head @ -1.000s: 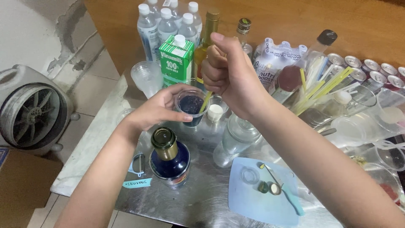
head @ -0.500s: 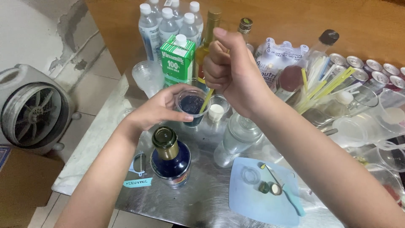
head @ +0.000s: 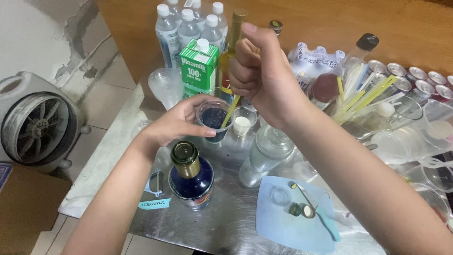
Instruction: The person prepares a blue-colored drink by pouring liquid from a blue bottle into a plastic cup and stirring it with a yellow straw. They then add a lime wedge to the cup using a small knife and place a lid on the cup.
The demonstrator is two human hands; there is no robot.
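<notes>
Still stirring cup (head: pixel 214 120), hands unmoved.

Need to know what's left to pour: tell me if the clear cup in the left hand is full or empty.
Partly filled: dark blue liquid shows inside the clear cup, held upright by the left hand, with a yellow straw dipped in.

Your metal table (head: pixel 226 222) carries a blue bottle (head: pixel 191 177), a milk carton (head: pixel 198 66), water bottles (head: pixel 188 26), cans (head: pixel 415 80) and a light blue board (head: pixel 283 226).

Wall: you see cracked, peeling plaster (head: pixel 61 42) upper left.
Floor: pale tiles (head: pixel 101 101) at left.
Fan: grey (head: pixel 35 125), left edge.
Table: metal top (head: pixel 226 222), wood panel (head: pixel 330 23) behind.
</notes>
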